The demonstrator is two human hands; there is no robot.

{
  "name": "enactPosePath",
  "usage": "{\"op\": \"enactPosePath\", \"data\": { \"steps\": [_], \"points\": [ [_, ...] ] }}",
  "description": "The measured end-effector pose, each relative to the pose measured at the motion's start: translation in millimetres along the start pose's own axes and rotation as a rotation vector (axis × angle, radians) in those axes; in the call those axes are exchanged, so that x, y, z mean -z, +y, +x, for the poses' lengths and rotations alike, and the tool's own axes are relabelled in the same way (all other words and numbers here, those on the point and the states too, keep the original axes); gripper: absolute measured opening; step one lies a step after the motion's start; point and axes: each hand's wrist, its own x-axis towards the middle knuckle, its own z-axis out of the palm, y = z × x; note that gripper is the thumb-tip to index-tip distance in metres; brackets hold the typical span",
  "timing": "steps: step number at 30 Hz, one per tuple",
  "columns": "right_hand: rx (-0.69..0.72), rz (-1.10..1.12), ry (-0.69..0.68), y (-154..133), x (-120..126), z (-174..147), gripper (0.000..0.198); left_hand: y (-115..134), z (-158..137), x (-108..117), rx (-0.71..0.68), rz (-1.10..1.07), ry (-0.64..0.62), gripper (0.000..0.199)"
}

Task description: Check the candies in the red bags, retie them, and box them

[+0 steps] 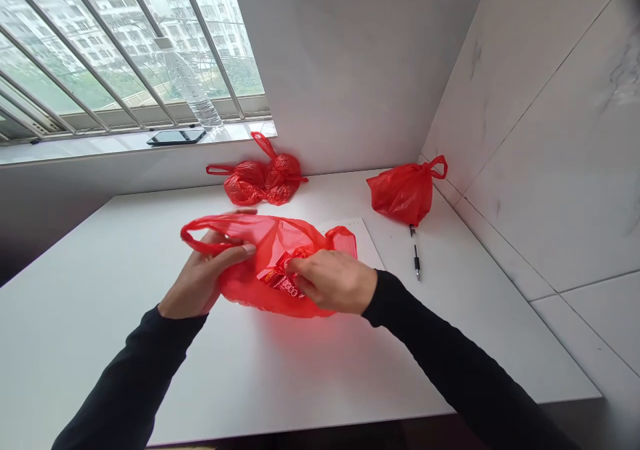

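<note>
A thin red plastic bag (280, 307) is held up over the white table, its mouth facing me. My left hand (213, 263) grips the bag's left side, thumb on the inside and fingers behind, with one handle loop around it. Inside the bag lie red printed packets (283, 278) with white and yellow lettering. My right hand (333, 280) reaches into the mouth, its fingers curled at the packets. Whether it pinches one is hard to make out, as the fingertips are partly hidden.
Two knotted red bags (265, 180) stand at the table's back edge, another knotted red bag (403, 193) at the back right. A black pen (417, 263) and white paper (367, 240) lie on the table (210, 383). A phone (176, 137) and a water bottle (193, 90) are on the sill.
</note>
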Motion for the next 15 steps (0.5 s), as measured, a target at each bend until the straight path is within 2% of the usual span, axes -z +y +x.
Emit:
{"op": "enactPosePath", "data": {
  "steps": [3,5,9,13,15],
  "points": [
    [0.021,0.168,0.369,2,26,-9,0.026,6,2,4,-0.066,-0.161,0.041,0.058],
    [-0.046,0.105,0.510,9,34,-12,0.032,7,3,7,-0.104,-0.237,0.039,0.056],
    [-0.222,-0.040,0.466,40,24,-2,0.068,0,7,9,-0.125,-0.248,0.038,0.044],
    [-0.389,0.065,0.596,68,10,17,0.078,-7,11,13,-0.097,-0.136,0.106,0.031],
    [-0.429,0.200,0.558,71,12,23,0.077,-6,11,16,-0.134,-0.075,0.184,0.027]
  ]
}}
